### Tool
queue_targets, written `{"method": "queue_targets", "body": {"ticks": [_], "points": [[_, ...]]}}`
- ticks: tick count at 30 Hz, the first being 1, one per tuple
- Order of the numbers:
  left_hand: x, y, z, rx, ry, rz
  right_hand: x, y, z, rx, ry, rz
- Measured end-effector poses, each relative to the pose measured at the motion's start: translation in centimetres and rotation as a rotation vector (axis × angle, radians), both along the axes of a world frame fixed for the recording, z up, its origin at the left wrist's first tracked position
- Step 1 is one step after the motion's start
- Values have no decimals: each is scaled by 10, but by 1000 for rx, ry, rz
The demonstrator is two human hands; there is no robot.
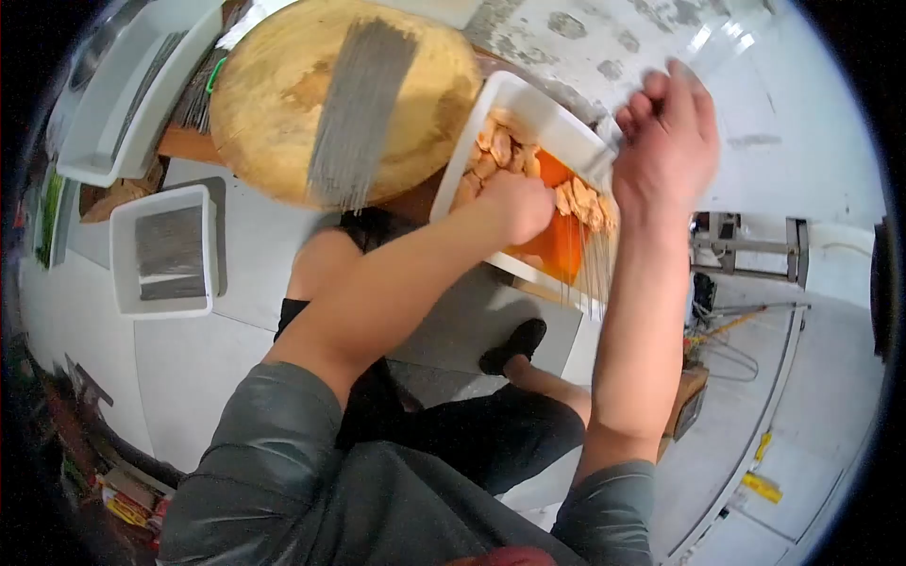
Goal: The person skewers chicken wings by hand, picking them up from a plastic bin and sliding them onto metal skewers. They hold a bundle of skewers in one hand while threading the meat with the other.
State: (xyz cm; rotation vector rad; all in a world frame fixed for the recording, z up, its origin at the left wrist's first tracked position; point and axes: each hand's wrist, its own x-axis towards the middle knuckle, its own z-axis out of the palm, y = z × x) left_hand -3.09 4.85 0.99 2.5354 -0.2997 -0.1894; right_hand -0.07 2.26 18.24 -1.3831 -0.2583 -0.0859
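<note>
My left hand (522, 206) is closed, low over the white tub (510, 90), its fingertips hidden under it. Around it lie raw marinated meat pieces (498, 149) that look like chicken, in orange-red liquid (557, 170). What the fingers hold, if anything, I cannot make out. Skewered meat (585, 205) lies at the tub's right side, with thin metal skewers (593, 269) sticking out over the near rim. My right hand (668, 141) is raised to the right of the tub, slightly blurred, fingers loosely bent and apart, with nothing visible in them.
A bundle of skewers (363, 104) lies across a round wooden chopping block (269, 104). More skewers sit in a long white tub (90, 170) and a smaller square one (118, 259) at left. Clear shiny plastic (722, 42) shows at upper right. A metal frame (750, 247) stands right.
</note>
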Motion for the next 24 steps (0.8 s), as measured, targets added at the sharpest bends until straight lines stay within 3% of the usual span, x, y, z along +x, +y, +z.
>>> {"method": "queue_targets", "body": {"ticks": [4,11,13,18,24], "points": [[11,7,-9,0,7,68,-38,-92,3,19,142,-111],[28,16,-10,-12,97,218,-82,-211,-64,173,249,-365],[30,14,-13,39,113,217,-85,-237,-90,222,268,-340],[39,-7,-37,215,252,19,-85,-280,-126,81,343,-374],[52,-37,-75,454,470,-150,-84,-308,-120,202,362,-394]]}}
